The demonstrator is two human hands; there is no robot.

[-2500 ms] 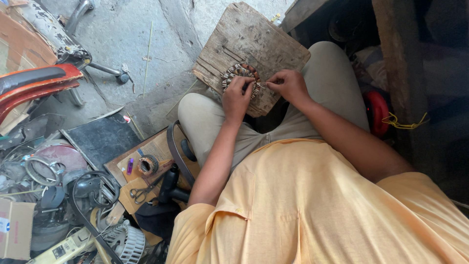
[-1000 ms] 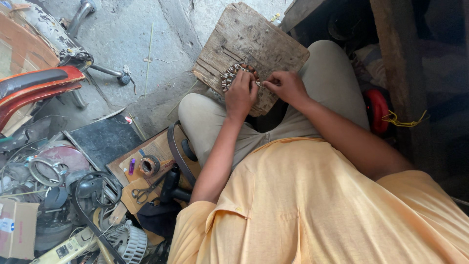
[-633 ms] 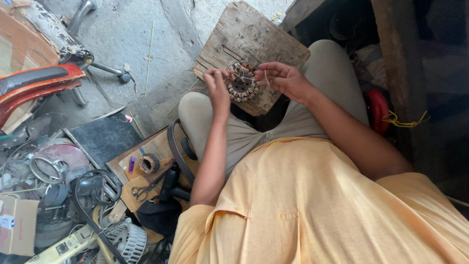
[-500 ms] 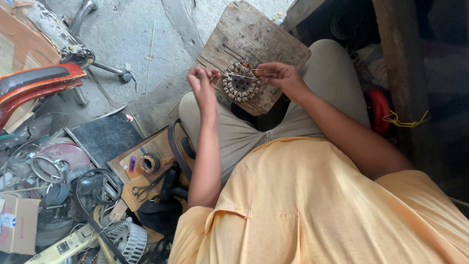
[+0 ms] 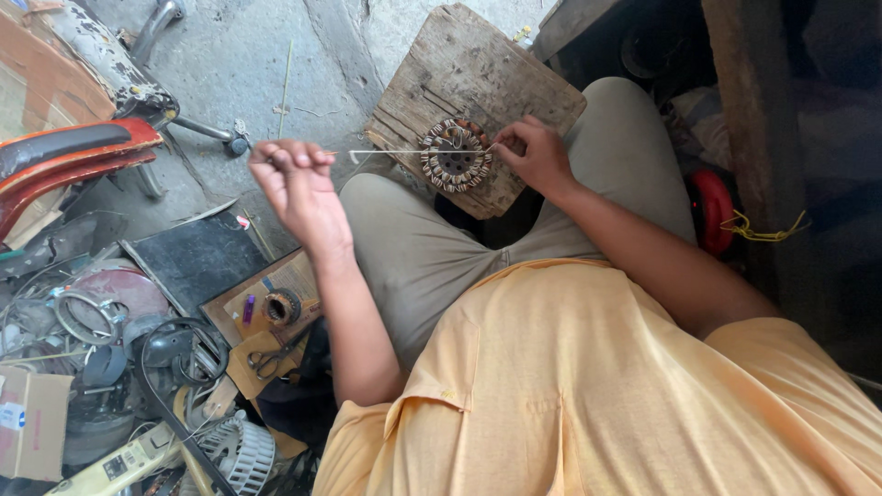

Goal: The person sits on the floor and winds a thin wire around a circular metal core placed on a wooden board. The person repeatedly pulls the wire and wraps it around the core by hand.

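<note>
We sit with a worn wooden board (image 5: 478, 83) across our knees, and on it lies the round motor winding (image 5: 456, 156), a ring of coils with a dark hub, near the board's edge closest to us. Our right hand (image 5: 537, 158) rests just beside the winding, on the side toward our right knee, its fingertips pressed together on a thin strand at the ring's rim. Our left hand (image 5: 299, 179) is lifted well away from the board on the other side, fingers bunched and pinching the far end of a pale thread (image 5: 381, 152) that runs taut from it to the winding. As far as we can judge, the lacing of the coils is under way: light ties already show around most of the ring, and this pull looks like one stitch being drawn tight; how many remain we cannot tell. On the floor beyond our left knee, away from the board, lie scissors (image 5: 273, 360), a small roll of tape (image 5: 281, 307) and a white fan part (image 5: 237, 447).
</note>
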